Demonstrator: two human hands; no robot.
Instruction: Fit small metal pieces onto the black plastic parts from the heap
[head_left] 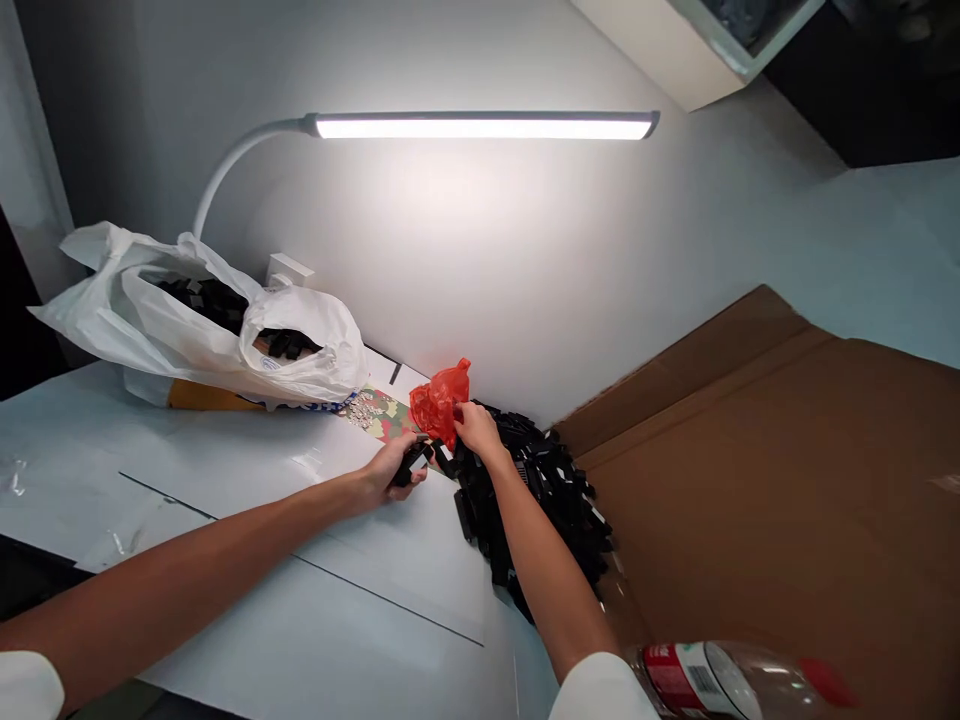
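My left hand (396, 468) is closed around a small black plastic part (414, 460) with a white label, held just above the white table. To its right, my right hand (477, 430) has its fingers drawn together at the edge of a crumpled red plastic bag (439, 398). Its fingertips are partly hidden against the bag. Beneath and beside my right forearm lies a heap of similar black parts (551, 480), some with white labels. A camouflage-patterned sheet (382, 412) with small shiny bits on it lies between the red bag and a white bag.
A white plastic bag (187, 340) with black parts inside stands at the back left. A lit lamp (484, 127) reaches over the white table (360, 590). Cardboard (780, 480) borders the heap on the right, with a clear bottle (739, 680) at the lower right.
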